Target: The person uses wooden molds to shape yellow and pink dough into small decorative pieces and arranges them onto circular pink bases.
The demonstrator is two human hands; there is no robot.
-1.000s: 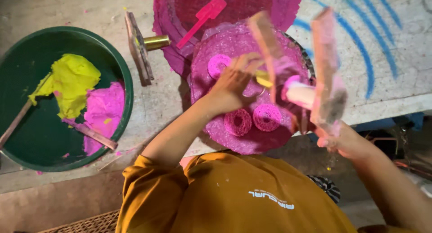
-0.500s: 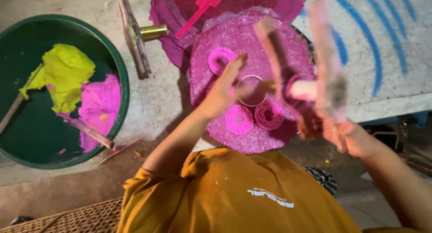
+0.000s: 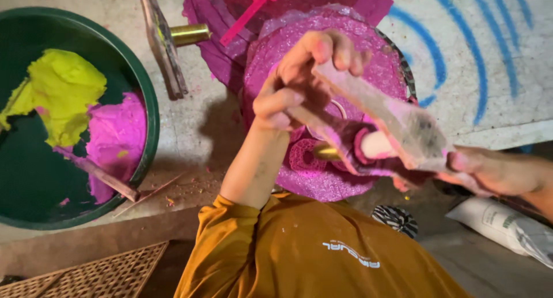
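My left hand is closed around the far ends of a wooden press, two pink-stained slats with a pale cylinder and brass tip between them. My right hand grips the press's near end at the right. The press hangs tilted above a round pink glittery tray. On the tray lies a coiled pink dough ring, just under the brass tip; other rings are hidden behind the press.
A green basin at the left holds yellow dough, pink dough and wooden sticks. A second wooden press with a brass cylinder and a pink spatula lie further back. A white bag and a woven basket sit below the table edge.
My left hand left the tray and took hold of the press's slat ends. The press swung from upright to a low tilt across the tray. The view came closer.
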